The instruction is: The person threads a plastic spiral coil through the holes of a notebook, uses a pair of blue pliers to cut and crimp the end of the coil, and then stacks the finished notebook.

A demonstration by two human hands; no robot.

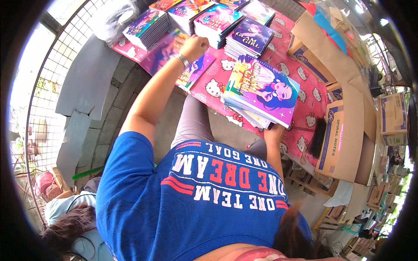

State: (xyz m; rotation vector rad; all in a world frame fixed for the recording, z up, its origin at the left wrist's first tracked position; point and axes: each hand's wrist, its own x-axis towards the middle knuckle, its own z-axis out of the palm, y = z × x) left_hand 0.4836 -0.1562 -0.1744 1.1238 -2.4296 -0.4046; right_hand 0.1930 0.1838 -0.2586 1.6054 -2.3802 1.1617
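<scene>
My left hand (194,47) is curled closed over purple printed covers (159,58) lying at the table's left edge. A blurred, colourful piece shows beside its fingers; whether the hand grips it is hard to make out. My right hand (273,134) is at the lower right corner of a thick stack of notebooks (265,89), its fingers partly hidden by the stack. The top notebook has a purple and blue cover with a drawn long-haired figure. The stack sits askew at the near edge, with white page edges fanned out underneath.
Several neat piles of small notebooks (251,37) stand along the far side of the pink patterned tablecloth (305,93). Open cardboard boxes (337,135) line the right side, near a black brush-like object (318,138). A plastic bag (114,19) is at far left. Another person (72,213) is at lower left.
</scene>
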